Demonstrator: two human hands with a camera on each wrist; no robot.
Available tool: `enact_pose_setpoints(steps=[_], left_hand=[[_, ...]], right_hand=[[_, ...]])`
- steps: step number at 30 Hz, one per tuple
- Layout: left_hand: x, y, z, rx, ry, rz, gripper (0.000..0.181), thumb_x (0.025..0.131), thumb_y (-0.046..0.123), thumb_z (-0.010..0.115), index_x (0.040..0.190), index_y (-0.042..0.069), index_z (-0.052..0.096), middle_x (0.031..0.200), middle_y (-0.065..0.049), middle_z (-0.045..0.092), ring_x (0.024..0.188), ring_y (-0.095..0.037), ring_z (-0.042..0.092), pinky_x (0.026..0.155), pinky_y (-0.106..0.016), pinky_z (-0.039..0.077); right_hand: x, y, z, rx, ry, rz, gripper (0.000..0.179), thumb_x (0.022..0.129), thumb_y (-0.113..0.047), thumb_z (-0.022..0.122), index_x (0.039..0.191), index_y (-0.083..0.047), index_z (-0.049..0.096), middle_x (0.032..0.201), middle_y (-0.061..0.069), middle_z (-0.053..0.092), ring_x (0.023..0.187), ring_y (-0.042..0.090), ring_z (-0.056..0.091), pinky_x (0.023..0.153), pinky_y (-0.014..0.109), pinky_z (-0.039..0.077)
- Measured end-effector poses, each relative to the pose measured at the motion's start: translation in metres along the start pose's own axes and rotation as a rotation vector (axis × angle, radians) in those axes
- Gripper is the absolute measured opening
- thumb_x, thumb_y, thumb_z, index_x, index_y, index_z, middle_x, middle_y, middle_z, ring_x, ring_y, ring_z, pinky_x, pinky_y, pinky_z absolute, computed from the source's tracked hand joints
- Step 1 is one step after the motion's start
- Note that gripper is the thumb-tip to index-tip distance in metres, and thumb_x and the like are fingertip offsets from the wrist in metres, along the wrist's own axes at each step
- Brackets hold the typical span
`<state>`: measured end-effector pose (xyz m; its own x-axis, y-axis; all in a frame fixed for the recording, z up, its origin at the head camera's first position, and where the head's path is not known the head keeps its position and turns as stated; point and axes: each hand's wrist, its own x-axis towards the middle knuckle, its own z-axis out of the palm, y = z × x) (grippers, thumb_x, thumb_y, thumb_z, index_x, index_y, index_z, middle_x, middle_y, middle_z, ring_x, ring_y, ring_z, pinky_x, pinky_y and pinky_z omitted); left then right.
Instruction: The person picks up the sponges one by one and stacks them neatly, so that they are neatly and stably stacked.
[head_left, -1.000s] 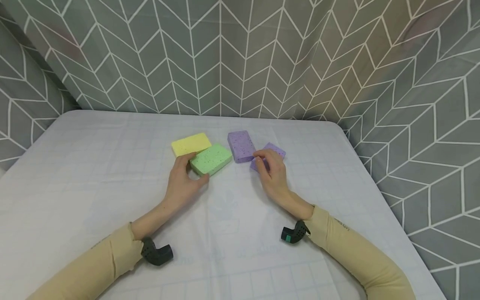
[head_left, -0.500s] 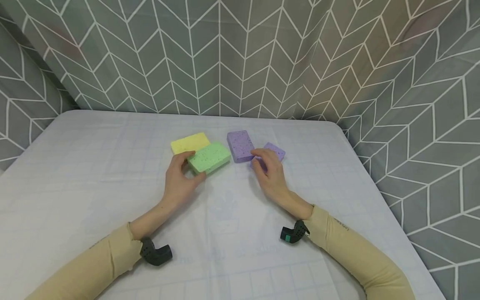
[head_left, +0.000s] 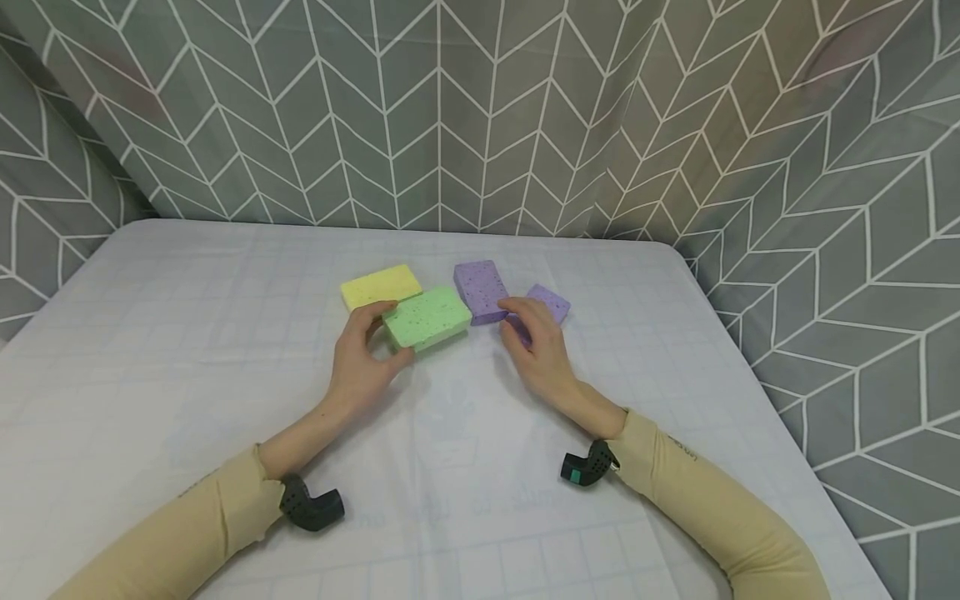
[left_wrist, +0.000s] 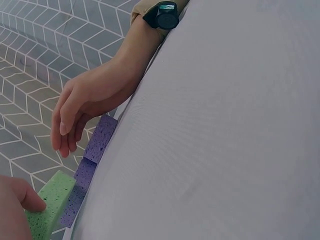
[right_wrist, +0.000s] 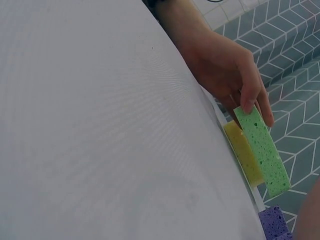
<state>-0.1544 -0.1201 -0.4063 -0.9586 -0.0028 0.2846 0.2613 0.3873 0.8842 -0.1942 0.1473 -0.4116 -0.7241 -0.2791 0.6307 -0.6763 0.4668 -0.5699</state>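
Green sponge (head_left: 427, 318) now farther right, in left fingers (head_left: 370, 312)

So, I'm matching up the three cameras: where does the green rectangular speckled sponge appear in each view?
Head: the green rectangular speckled sponge is just left of centre.
Left wrist: bottom left corner, partly hidden.
Right wrist: right side, slightly below mid-height.
Shared landmark: the grey fabric backdrop with white chevron lines.

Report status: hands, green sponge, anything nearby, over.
Left hand grips green sponge, lifted off table. Right hand empty, partly hiding one purple sponge in head view. Yellow sponge close by.
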Motion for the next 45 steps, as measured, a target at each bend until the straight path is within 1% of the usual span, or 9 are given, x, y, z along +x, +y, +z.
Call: enact_pose_setpoints(steps=[4, 7, 11, 16, 21, 25, 33, 40, 45], left_hand=[[-0.0005, -0.0005, 0.0004, -0.005, -0.01, 0.035, 0.067, 0.08, 0.0, 0.074, 0.141, 0.004, 0.047, 0.142, -0.013, 0.047, 0.138, -0.03, 0.044, 0.122, -0.041, 0.035], [-0.0011, 0.0001, 0.0, -0.014, -0.025, 0.045, 0.067, 0.08, -0.001, 0.073, 0.141, 0.003, 0.047, 0.142, -0.013, 0.047, 0.138, -0.03, 0.043, 0.122, -0.043, 0.034], [-0.0015, 0.001, -0.0001, -0.02, -0.042, 0.063, 0.067, 0.079, -0.001, 0.073, 0.141, 0.002, 0.047, 0.141, -0.013, 0.048, 0.138, -0.03, 0.043, 0.122, -0.045, 0.034], [-0.0015, 0.0001, 0.0007, -0.032, -0.045, 0.094, 0.067, 0.079, -0.004, 0.073, 0.14, 0.001, 0.048, 0.14, -0.013, 0.048, 0.138, -0.03, 0.044, 0.122, -0.044, 0.035], [-0.0012, -0.0016, 0.0014, -0.061, -0.046, 0.121, 0.066, 0.077, -0.009, 0.072, 0.139, 0.0, 0.049, 0.14, -0.014, 0.049, 0.137, -0.03, 0.044, 0.122, -0.041, 0.035], [-0.0007, -0.0027, 0.0017, -0.079, -0.052, 0.129, 0.066, 0.076, -0.011, 0.071, 0.138, 0.0, 0.051, 0.139, -0.014, 0.05, 0.137, -0.029, 0.044, 0.122, -0.039, 0.035], [-0.0019, -0.0024, 0.002, -0.099, -0.092, 0.149, 0.068, 0.076, -0.011, 0.072, 0.139, 0.001, 0.05, 0.142, -0.013, 0.049, 0.137, -0.029, 0.044, 0.121, -0.04, 0.036], [-0.0017, -0.0038, 0.0021, -0.136, -0.112, 0.203, 0.067, 0.074, -0.014, 0.071, 0.136, 0.001, 0.053, 0.142, -0.013, 0.05, 0.137, -0.028, 0.044, 0.122, -0.04, 0.035], [-0.0015, -0.0046, 0.0022, -0.152, -0.118, 0.214, 0.066, 0.072, -0.016, 0.071, 0.134, 0.001, 0.055, 0.14, -0.011, 0.051, 0.135, -0.025, 0.045, 0.121, -0.034, 0.036]], right_hand=[[-0.0004, -0.0001, 0.0004, -0.013, -0.003, -0.024, 0.031, 0.095, -0.01, 0.058, 0.123, 0.002, 0.063, 0.124, 0.015, 0.064, 0.117, 0.029, 0.057, 0.1, 0.044, 0.049], [-0.001, -0.0004, 0.0009, -0.023, -0.011, -0.034, 0.032, 0.094, -0.01, 0.06, 0.125, 0.0, 0.063, 0.125, 0.015, 0.064, 0.118, 0.029, 0.057, 0.101, 0.045, 0.048], [-0.0017, 0.0001, 0.002, -0.031, -0.026, -0.034, 0.036, 0.092, -0.011, 0.061, 0.127, -0.002, 0.063, 0.126, 0.013, 0.064, 0.117, 0.028, 0.056, 0.1, 0.043, 0.048], [-0.0022, 0.0007, 0.0027, -0.035, -0.046, -0.035, 0.039, 0.092, -0.014, 0.061, 0.129, -0.002, 0.061, 0.128, 0.013, 0.064, 0.118, 0.027, 0.056, 0.1, 0.041, 0.048], [-0.0023, 0.0007, 0.0024, -0.031, -0.063, -0.042, 0.042, 0.091, -0.016, 0.061, 0.131, -0.001, 0.06, 0.129, 0.013, 0.063, 0.121, 0.028, 0.055, 0.103, 0.042, 0.047], [-0.0022, 0.0013, 0.0024, -0.034, -0.074, -0.061, 0.044, 0.09, -0.015, 0.062, 0.132, -0.002, 0.059, 0.129, 0.013, 0.063, 0.12, 0.028, 0.055, 0.102, 0.043, 0.047], [-0.0024, 0.0006, 0.0029, -0.034, -0.084, -0.1, 0.045, 0.089, -0.012, 0.063, 0.133, -0.001, 0.059, 0.13, 0.014, 0.064, 0.117, 0.028, 0.057, 0.103, 0.043, 0.046], [-0.0025, -0.0011, 0.0023, -0.028, -0.103, -0.121, 0.051, 0.085, -0.011, 0.065, 0.135, -0.002, 0.058, 0.131, 0.014, 0.064, 0.118, 0.03, 0.057, 0.105, 0.045, 0.045], [-0.0024, -0.0014, 0.0021, -0.009, -0.123, -0.159, 0.054, 0.084, -0.011, 0.064, 0.136, -0.001, 0.056, 0.132, 0.015, 0.063, 0.121, 0.031, 0.058, 0.108, 0.046, 0.045]])
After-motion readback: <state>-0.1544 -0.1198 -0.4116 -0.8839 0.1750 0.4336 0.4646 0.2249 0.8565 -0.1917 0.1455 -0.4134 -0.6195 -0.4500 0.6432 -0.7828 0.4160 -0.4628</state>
